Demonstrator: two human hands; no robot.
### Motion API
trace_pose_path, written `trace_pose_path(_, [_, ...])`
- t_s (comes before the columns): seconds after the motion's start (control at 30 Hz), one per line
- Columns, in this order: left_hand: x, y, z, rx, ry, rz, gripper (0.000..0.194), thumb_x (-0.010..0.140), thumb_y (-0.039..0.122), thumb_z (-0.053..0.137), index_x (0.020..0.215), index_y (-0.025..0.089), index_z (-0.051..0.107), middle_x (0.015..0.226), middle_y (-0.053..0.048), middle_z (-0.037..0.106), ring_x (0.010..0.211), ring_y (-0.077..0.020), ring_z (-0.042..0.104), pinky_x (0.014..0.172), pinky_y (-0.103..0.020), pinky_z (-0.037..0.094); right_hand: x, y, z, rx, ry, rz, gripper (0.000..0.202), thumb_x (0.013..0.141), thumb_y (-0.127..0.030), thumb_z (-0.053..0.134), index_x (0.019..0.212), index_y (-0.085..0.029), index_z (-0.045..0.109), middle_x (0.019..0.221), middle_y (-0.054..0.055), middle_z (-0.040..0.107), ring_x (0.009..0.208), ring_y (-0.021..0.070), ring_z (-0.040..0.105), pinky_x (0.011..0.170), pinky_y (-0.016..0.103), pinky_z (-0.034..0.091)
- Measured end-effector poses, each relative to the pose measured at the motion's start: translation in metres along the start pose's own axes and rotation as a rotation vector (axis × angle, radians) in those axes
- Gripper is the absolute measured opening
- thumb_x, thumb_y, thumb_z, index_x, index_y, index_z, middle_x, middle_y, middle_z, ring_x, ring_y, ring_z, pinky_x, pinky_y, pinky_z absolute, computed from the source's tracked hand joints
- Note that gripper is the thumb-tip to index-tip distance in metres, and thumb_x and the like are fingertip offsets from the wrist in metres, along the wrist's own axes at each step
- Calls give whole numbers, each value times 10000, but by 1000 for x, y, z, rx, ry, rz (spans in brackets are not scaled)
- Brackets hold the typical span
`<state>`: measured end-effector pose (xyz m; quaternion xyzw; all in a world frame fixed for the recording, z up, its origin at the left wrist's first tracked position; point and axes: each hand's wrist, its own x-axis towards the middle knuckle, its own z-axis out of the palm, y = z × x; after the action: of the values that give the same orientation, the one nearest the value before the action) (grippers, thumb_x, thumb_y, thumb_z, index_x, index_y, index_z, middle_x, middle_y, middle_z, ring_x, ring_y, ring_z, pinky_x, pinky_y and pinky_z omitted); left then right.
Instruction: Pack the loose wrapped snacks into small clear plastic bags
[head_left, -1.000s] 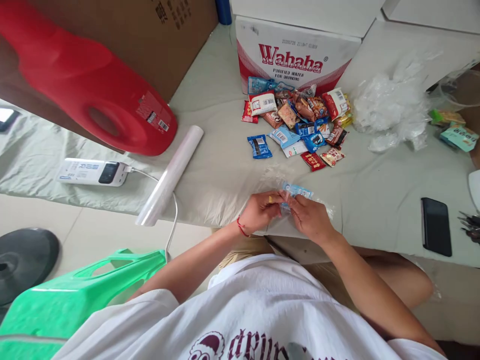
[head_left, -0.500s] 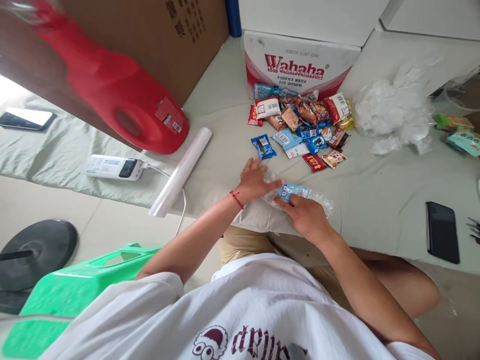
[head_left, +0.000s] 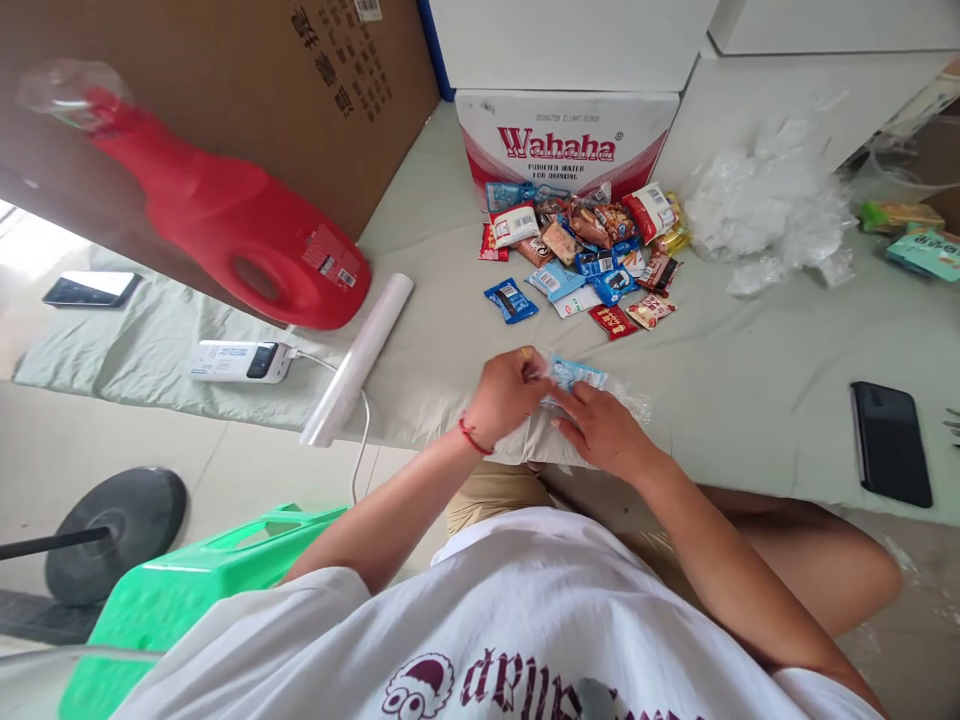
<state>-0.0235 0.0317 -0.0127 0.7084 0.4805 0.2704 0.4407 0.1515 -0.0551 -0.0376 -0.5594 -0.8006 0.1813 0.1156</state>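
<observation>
A light blue snack packet (head_left: 576, 372) lies in clear plastic film (head_left: 630, 398) near the table's front edge. My left hand (head_left: 511, 388), with a red string at the wrist, is closed at the packet's left end, its fingertips pinching the clear film. My right hand (head_left: 602, 428) rests against the near side of the packet, fingers extended and somewhat apart, with the index fingertip close to my left fingers. Beyond my hands lies a pile of small snack packets (head_left: 592, 262), and a dark blue packet (head_left: 511, 300) sits at its left.
Behind the pile stands a Wahaha box (head_left: 559, 145). Crumpled clear plastic (head_left: 772, 215) and a black phone (head_left: 892, 443) are at the right. To the left are a film roll (head_left: 358, 360), a white power bank (head_left: 240, 361) with a cable, and a red jug (head_left: 255, 240).
My left hand has gone from spread fingers to a pinch on the film. My right hand has shifted slightly along the packet. The camera view has shifted a little.
</observation>
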Motion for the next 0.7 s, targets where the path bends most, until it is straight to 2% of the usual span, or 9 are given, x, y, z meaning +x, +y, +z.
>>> trace_pose_path(0.1, [-5,8,26,229,-35,115,174,921,281,568,798,192,653,861,-35,627,749,-162,597,693,-294,459,-9,0,-1,170,51,-56,483,956,-286,620,1415,-137,593,1367,213,571,1258,340,550,1030,510,492])
trace_pose_path(0.2, [-8,2,39,413,-8,170,295,1022,304,430,957,195,697,1038,-80,638,846,-185,635,722,-309,473,-30,13,-15,485,47,-130,315,971,-341,622,1254,-227,701,1345,125,626,1265,276,571,1065,444,484])
trace_pose_path(0.23, [-8,0,41,458,2,178,291,1027,290,420,1020,204,698,1079,-82,639,871,-188,638,715,-305,469,-36,21,-20,567,105,-82,277,1007,-368,564,1205,-247,717,1274,97,666,1202,247,607,1036,419,499])
trace_pose_path(0.3, [-9,-4,45,559,20,181,263,1015,253,437,1067,226,693,1105,-74,646,891,-193,630,680,-297,440,-44,39,-26,584,354,161,339,1057,-412,440,1168,-249,716,1155,83,699,1079,226,636,970,407,514])
trace_pose_path(0.37, [-11,-5,51,650,35,184,231,990,205,465,1017,232,693,1077,-70,656,900,-205,615,647,-296,399,-45,55,-24,407,577,434,390,1037,-477,449,1166,-214,705,1105,113,690,1044,260,610,963,458,494])
trace_pose_path(0.4, [-13,-6,55,676,48,187,221,977,181,476,989,230,691,1062,-72,660,906,-212,609,637,-298,382,-44,60,-20,300,602,512,408,1000,-517,508,1157,-196,705,1106,132,679,1061,287,587,979,495,475])
trace_pose_path(0.47, [-16,-8,63,691,88,208,221,962,145,482,966,225,688,1052,-77,670,917,-218,603,633,-305,368,-42,64,-10,162,514,543,401,914,-532,629,1093,-184,716,1117,154,662,1116,335,539,1002,545,443])
trace_pose_path(0.57, [-19,-15,71,693,152,259,244,968,132,468,973,230,691,1040,-76,685,916,-214,601,646,-312,373,-46,55,-2,151,417,494,231,902,-410,633,978,-206,708,1130,141,648,1128,336,525,969,504,461])
trace_pose_path(0.7, [-21,-22,74,671,129,302,271,1006,156,446,972,222,707,1011,-92,687,927,-229,608,702,-333,407,-45,34,-17,369,423,553,191,956,-403,549,926,-233,632,876,54,654,750,208,583,717,338,486])
